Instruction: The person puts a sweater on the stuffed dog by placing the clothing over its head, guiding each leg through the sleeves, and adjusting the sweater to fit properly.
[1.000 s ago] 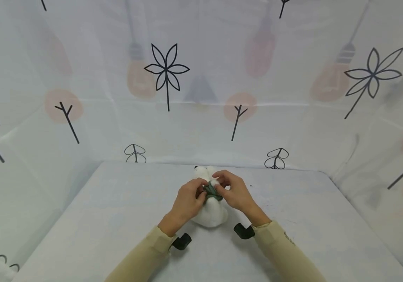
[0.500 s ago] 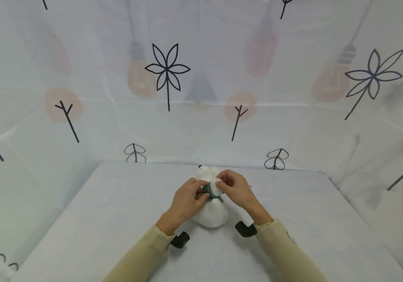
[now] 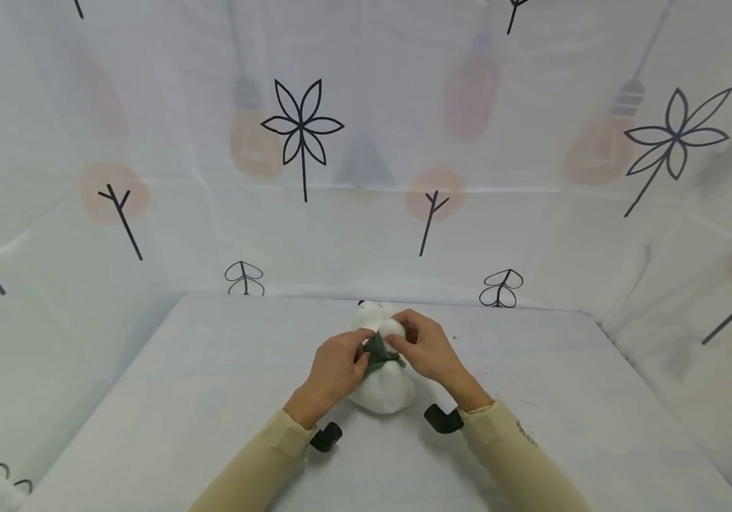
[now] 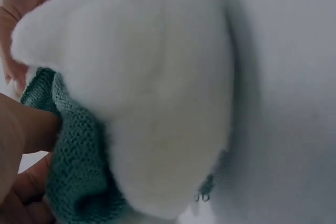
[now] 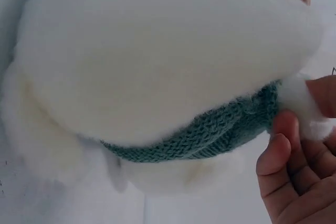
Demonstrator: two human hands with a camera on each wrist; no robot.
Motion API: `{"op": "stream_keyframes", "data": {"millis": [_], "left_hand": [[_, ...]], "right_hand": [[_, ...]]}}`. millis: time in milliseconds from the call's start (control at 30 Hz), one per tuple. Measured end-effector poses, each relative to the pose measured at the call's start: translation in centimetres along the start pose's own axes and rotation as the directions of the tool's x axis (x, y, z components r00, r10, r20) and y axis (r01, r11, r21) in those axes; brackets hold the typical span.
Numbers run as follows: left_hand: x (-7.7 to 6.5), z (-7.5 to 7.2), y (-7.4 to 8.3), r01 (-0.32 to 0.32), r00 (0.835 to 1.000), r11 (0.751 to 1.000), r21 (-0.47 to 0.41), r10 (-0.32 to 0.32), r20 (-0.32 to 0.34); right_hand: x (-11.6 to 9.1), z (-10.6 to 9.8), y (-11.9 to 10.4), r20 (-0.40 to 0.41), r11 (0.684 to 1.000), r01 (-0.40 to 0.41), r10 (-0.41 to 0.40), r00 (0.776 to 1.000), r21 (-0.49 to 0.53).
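Note:
A white plush toy bear (image 3: 384, 390) sits on the table with its dark nose toward the back. Around its body is a green knitted garment (image 3: 380, 353), bunched in folds. My left hand (image 3: 334, 366) grips the garment's edge; in the left wrist view its finger (image 4: 39, 129) goes under the knit (image 4: 79, 156). My right hand (image 3: 431, 347) holds the bear's white limb (image 3: 391, 331) where it comes out of the garment. In the right wrist view, the fingers (image 5: 278, 153) pinch that furry limb (image 5: 296, 98). Much of the bear's front is hidden in the head view.
A pale cloth covers the table (image 3: 212, 398). Behind it hangs a white curtain (image 3: 366, 235) printed with flowers and bulbs. A black wrist mount (image 3: 326, 437) is under the left sleeve, and another mount (image 3: 443, 418) is by the right one.
The white limb has come into fuller view beside the green knit, and the garment lies more spread toward the left. My right fingers moved from the knit's edge onto the limb.

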State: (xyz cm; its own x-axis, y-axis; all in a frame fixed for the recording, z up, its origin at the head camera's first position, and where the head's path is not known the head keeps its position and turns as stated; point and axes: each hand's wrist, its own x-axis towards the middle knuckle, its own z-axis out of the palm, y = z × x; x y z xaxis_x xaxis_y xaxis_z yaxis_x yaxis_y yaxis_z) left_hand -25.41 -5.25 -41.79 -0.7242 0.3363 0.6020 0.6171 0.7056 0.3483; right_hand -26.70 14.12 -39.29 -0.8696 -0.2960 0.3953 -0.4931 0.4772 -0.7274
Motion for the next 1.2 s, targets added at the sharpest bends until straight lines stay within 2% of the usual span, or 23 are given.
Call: {"op": "stream_keyframes", "data": {"millis": [67, 133, 267, 367, 467, 567, 667, 833, 933, 1067, 1133, 1200], "left_hand": [[0.0, 0.0, -0.1, -0.016, 1.0, 0.999, 0.05, 0.015, 0.021], [0.0, -0.2, -0.2, -0.016, 0.999, 0.998, 0.057, 0.013, 0.05], [0.2, -0.6, -0.4, 0.048, 0.993, 0.998, -0.031, -0.044, 0.107], [0.3, -0.9, -0.7, 0.102, 0.992, 0.993, -0.067, -0.096, 0.08], [0.3, -1.3, -1.1, 0.161, 0.986, 0.985, -0.06, -0.158, 0.062], [0.3, -1.6, -1.4, 0.241, 0.966, 0.97, -0.042, -0.236, 0.109], [0.4, -1.9, -1.7, 0.319, 0.932, 0.948, -0.025, -0.309, 0.188], [0.6, -2.3, -2.1, 0.417, 0.874, 0.908, -0.037, -0.389, 0.292], [0.6, -2.6, -2.2, 0.457, 0.851, 0.886, -0.079, -0.41, 0.327], [0.6, -2.9, -2.3, 0.486, 0.842, 0.855, -0.183, -0.401, 0.362], [0.6, -3.0, -2.3, 0.503, 0.836, 0.831, -0.236, -0.399, 0.376], [0.7, -3.2, -2.2, 0.504, 0.841, 0.817, -0.28, -0.39, 0.375]], "right_hand": [[0.1, 0.0, 0.1, -0.025, 0.999, -0.004, 0.005, 1.0, 0.033], [0.1, 0.0, 0.1, -0.041, 0.998, -0.014, 0.016, 0.999, 0.053], [0.2, 0.1, 0.2, -0.039, 0.999, -0.032, 0.031, 0.999, -0.012], [0.2, 0.2, 0.4, -0.04, 0.996, -0.027, 0.023, 0.999, -0.085], [0.2, 0.1, 0.5, -0.066, 0.993, -0.036, 0.028, 0.997, -0.11], [0.2, -0.1, 0.6, -0.081, 0.989, -0.064, 0.053, 0.995, -0.136], [0.1, -0.3, 0.6, -0.057, 0.987, -0.094, 0.087, 0.995, -0.132], [0.2, -0.5, 0.5, -0.01, 0.988, -0.128, 0.128, 0.992, -0.084], [0.2, -0.7, 0.4, -0.007, 0.987, -0.142, 0.142, 0.99, -0.071], [0.1, -0.9, 0.2, 0.027, 0.985, -0.167, 0.168, 0.985, -0.044], [0.0, -1.0, 0.2, 0.043, 0.983, -0.18, 0.182, 0.982, -0.042], [0.1, -1.1, 0.2, 0.052, 0.981, -0.188, 0.19, 0.98, -0.048]]}}
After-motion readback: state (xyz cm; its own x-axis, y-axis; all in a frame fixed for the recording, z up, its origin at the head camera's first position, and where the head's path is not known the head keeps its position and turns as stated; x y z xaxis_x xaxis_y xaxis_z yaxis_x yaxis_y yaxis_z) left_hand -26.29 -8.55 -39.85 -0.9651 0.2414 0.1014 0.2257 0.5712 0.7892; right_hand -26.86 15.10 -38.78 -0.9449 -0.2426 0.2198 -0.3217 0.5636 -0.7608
